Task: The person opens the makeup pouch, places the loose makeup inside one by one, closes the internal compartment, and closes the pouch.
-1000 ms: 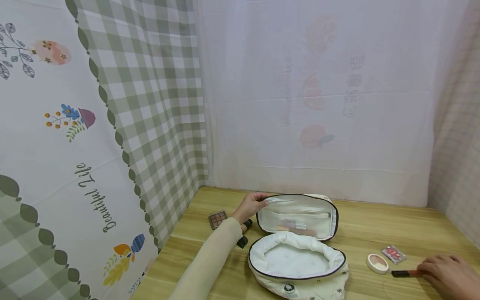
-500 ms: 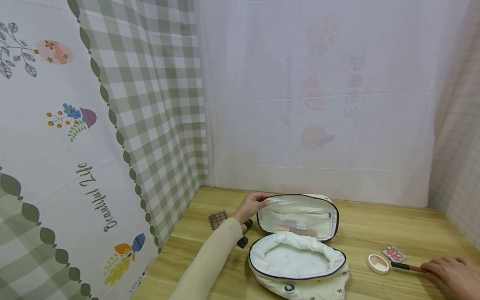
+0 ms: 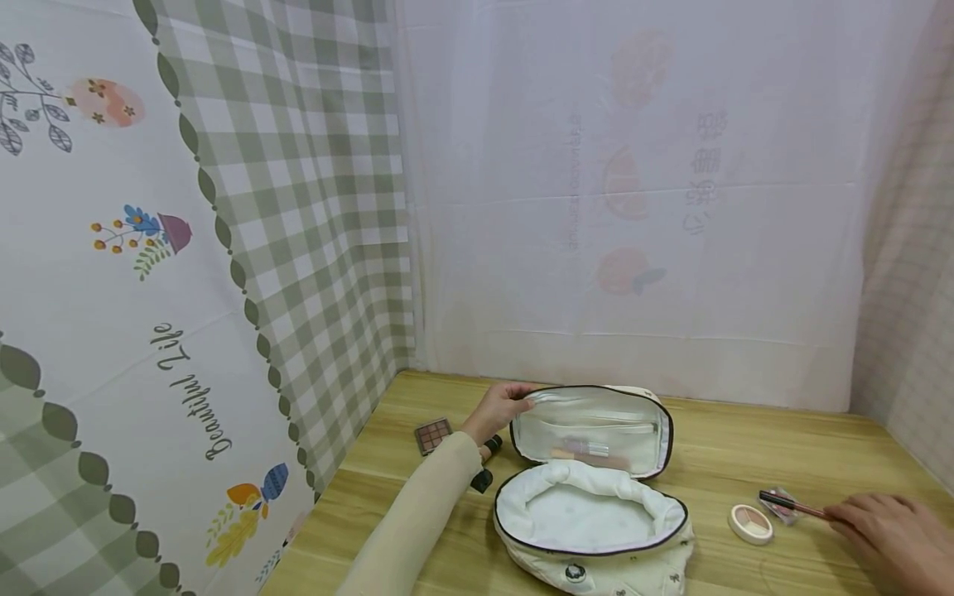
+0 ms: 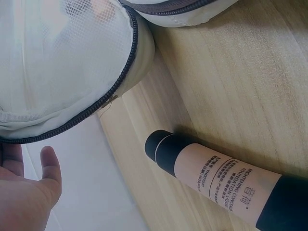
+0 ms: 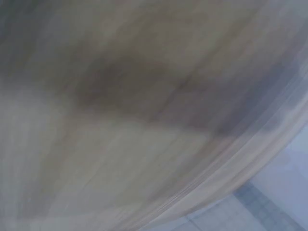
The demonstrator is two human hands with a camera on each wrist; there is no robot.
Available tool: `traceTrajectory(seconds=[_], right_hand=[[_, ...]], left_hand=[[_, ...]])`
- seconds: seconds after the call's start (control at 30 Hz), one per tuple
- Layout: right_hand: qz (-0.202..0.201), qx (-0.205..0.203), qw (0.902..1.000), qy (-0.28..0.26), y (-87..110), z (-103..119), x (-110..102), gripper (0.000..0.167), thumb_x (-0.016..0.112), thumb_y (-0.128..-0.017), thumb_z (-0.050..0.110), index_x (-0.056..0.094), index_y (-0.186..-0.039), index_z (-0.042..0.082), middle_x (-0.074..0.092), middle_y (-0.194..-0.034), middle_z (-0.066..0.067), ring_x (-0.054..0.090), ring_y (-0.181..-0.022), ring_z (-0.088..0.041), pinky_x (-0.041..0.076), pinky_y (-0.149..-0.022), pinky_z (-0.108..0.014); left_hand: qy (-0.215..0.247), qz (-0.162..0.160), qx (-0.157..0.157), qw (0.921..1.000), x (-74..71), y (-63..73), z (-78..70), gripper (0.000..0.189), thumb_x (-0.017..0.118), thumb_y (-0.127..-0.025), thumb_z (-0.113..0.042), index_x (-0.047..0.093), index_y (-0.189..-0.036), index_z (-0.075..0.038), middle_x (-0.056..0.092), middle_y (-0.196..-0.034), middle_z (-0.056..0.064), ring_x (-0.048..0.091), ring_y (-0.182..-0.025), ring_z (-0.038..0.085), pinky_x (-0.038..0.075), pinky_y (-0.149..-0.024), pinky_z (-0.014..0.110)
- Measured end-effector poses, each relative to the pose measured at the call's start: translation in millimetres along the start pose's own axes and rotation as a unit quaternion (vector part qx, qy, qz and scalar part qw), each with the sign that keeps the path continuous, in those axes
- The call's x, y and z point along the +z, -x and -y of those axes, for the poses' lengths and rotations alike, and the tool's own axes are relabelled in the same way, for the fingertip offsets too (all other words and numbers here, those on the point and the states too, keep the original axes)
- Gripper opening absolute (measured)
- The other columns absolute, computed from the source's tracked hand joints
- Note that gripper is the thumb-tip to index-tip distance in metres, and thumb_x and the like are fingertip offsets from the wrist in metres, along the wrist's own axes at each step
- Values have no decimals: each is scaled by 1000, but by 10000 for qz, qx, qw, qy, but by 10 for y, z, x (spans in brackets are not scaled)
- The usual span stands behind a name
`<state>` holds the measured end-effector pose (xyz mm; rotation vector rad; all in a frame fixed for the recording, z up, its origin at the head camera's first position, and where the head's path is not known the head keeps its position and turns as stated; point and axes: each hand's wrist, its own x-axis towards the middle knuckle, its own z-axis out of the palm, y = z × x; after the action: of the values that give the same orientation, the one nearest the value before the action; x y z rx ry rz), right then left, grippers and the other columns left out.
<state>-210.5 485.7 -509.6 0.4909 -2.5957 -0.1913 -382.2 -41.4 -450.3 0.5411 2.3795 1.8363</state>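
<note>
My left hand (image 3: 495, 411) grips the upper left edge of the raised lid (image 3: 591, 430) of a cream cosmetic bag (image 3: 596, 559). The bag stands unzipped, its white padded inside showing. Behind the lid's mesh pocket lie one or two slim tubes (image 3: 585, 448). At the right, my right hand (image 3: 887, 534) pinches a slim cosmetic stick (image 3: 801, 507), black at the far end and reddish brown near the fingers. The stick passes over a small clear case with pink-red contents (image 3: 781, 515). Only blurred tabletop shows in the right wrist view.
Left of the bag lie a foundation tube (image 4: 216, 178), another black item (image 3: 482, 481) partly behind the sleeve, and a brown eyeshadow palette (image 3: 433, 436). A round compact (image 3: 751, 525) sits right of the bag. Cloth hangs behind the wooden table (image 3: 730, 439).
The right hand has lifted the stick's black end up and away from the table's front, so it now overlaps the clear case. The left hand and bag have stayed put.
</note>
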Motion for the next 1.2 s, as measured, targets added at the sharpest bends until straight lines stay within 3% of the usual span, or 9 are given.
traceTrajectory(seconds=[0.07, 0.17, 0.23, 0.4, 0.57, 0.8, 1.2], right_hand=[[-316, -246, 9992, 21, -27, 6, -5, 39, 60, -93, 51, 73, -82, 16, 62, -80, 4, 62, -78, -30, 45, -73, -54], [-707, -492, 9963, 34, -80, 24, -4, 65, 37, -93, 70, 73, -79, 18, 61, -76, 7, 61, -74, -27, 47, -69, -51], [-917, -552, 9943, 10, -130, 51, -1, 77, 23, -92, 74, 73, -78, 18, 61, -74, 7, 62, -73, -27, 47, -68, -50], [-1386, -559, 9886, -193, -284, 160, 16, 84, 12, -95, 70, 73, -77, 16, 64, -74, 2, 63, -74, -32, 45, -73, -52], [-1644, -502, 9841, -452, -416, 290, 29, 84, 12, -97, 69, 74, -80, 15, 66, -78, -1, 62, -75, -33, 41, -77, -53], [-1857, -532, 9777, -819, -571, 466, 41, 76, 24, -99, 68, 75, -83, 14, 67, -80, -2, 62, -78, -34, 38, -80, -58], [-2072, -646, 9720, -901, -857, 734, 80, 76, 21, -102, 62, 76, -84, 13, 66, -78, 1, 61, -76, -32, 38, -81, -62]], left_hand=[[-19, -10, -5, 10000, 0, 0, 2, 20, 65, -95, -4, 71, -113, 1, 71, -105, 7, 58, -92, 11, 48, -86, 31], [-38, -31, -29, 10000, 0, -4, 7, 21, 65, -95, -4, 71, -114, 0, 71, -107, 8, 59, -93, 11, 48, -88, 32], [-35, -50, -20, 10000, 3, -2, 3, 21, 65, -95, -4, 71, -115, 1, 70, -108, 9, 59, -93, 12, 48, -88, 33], [1, -67, -11, 10000, 12, 26, -20, 22, 65, -95, -4, 70, -115, 2, 70, -110, 12, 58, -94, 13, 48, -89, 35], [-12, -35, 31, 10000, 7, 19, -7, 22, 64, -95, -3, 70, -115, 3, 70, -110, 12, 58, -93, 13, 48, -88, 34], [-79, 26, 28, 10000, 8, 13, -6, 20, 64, -96, -5, 71, -114, 2, 70, -108, 10, 58, -93, 11, 47, -86, 31], [-53, 6, -44, 10000, 14, 16, -17, 21, 63, -96, -4, 70, -114, 2, 70, -109, 11, 60, -95, 14, 49, -89, 34]])
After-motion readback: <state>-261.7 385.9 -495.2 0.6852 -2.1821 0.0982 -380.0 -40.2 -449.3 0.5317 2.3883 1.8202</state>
